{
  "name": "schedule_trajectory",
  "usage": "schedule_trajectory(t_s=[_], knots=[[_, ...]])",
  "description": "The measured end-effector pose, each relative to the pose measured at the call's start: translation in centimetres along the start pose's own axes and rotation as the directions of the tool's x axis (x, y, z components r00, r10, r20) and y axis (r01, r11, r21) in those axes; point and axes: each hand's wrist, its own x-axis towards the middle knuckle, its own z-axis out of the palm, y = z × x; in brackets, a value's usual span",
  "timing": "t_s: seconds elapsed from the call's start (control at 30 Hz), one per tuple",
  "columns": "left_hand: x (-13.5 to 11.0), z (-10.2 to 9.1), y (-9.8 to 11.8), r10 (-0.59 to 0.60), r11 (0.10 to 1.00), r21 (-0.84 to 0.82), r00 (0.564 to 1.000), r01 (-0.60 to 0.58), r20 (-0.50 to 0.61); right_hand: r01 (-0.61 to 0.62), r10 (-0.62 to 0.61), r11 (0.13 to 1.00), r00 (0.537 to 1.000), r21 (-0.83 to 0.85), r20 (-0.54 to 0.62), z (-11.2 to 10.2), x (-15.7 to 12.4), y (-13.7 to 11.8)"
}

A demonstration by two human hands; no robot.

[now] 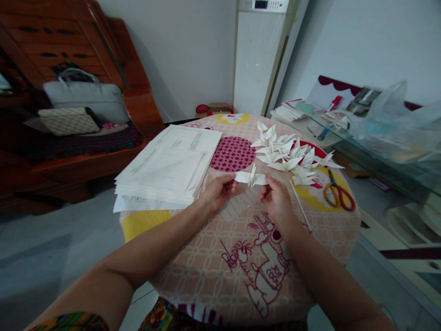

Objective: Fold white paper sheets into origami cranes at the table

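Between my two hands is a white folded paper crane [252, 177], held level just above the tablecloth with its wings stretched sideways. My left hand [220, 191] pinches one wing end between thumb and fingers. The other wing end is pinched by my right hand [275, 195]. Beyond and to the right lies a cluster of white paper cranes [284, 149]. A thin white stick [301, 205] rests on the cloth by my right wrist. Left of my hands sits a thick stack of printed paper sheets [165, 161].
Scissors [336, 192] with orange-red handles lie near the right rim of the round table, covered by a patterned tablecloth [206, 257]. Farther right, a glass shelf [389, 170] carries a plastic bag [389, 119] and papers. A wooden bench [138, 110] with bags stands at left.
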Motion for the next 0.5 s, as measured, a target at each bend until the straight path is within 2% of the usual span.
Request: schedule_trajectory(t_s=[0.17, 0.3, 0.4, 0.5], knots=[[0.01, 0.24, -0.2, 0.018, 0.998, -0.052, 0.998, -0.022, -0.065, -0.145, 0.146, 0.989, 0.987, 0.017, -0.06, 0.31, -0.15, -0.33], [-0.09, 0.31, -0.28, 0.019, 0.998, -0.052, 0.995, -0.024, -0.099, -0.19, 0.191, 0.982, 0.978, 0.016, -0.089, 0.37, -0.14, -0.62], [-0.39, 0.34, -0.1, -0.013, 1.0, -0.017, 0.998, 0.012, -0.058, -0.149, 0.146, 0.989, 0.985, -0.02, -0.091, 0.27, -0.19, -0.63], [-0.64, 0.31, -0.02, 0.012, 1.0, 0.023, 1.0, -0.013, 0.019, -0.032, 0.026, 0.993, 0.998, -0.109, -0.057, 0.27, -0.49, -0.4]])
